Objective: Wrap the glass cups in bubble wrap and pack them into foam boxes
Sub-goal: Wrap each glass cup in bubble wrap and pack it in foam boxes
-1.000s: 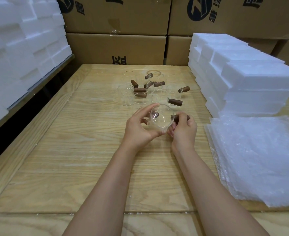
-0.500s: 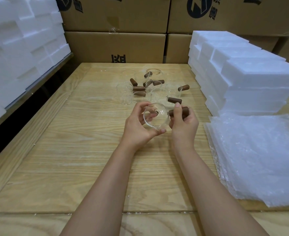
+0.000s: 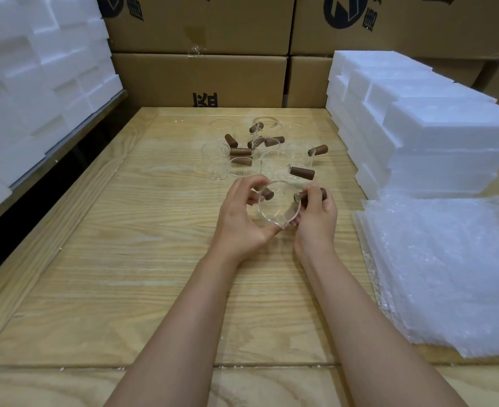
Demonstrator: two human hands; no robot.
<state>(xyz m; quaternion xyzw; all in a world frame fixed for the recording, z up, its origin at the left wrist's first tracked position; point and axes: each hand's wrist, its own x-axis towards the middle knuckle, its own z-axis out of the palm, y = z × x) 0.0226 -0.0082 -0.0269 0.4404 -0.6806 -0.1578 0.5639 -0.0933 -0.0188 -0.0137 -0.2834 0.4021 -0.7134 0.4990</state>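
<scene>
Both hands hold one clear glass cup (image 3: 277, 205) with a brown wooden handle above the middle of the wooden table (image 3: 124, 259). My left hand (image 3: 242, 218) curls round the cup's rim and body. My right hand (image 3: 315, 215) pinches the brown handle and supports the cup's right side. The cup's mouth is tilted toward me. Behind it stand several more glass cups (image 3: 260, 154) with brown handles. A stack of bubble wrap sheets (image 3: 448, 274) lies at the right. White foam boxes (image 3: 418, 136) are piled at the back right.
More white foam pieces (image 3: 30, 83) are stacked along the left, beyond a dark gap beside the table. Cardboard cartons (image 3: 201, 74) form a wall behind the table.
The cup has been turned in my hands and tilted so its mouth faces me. My right hand shifted its hold up the handle. The view moved slightly.
</scene>
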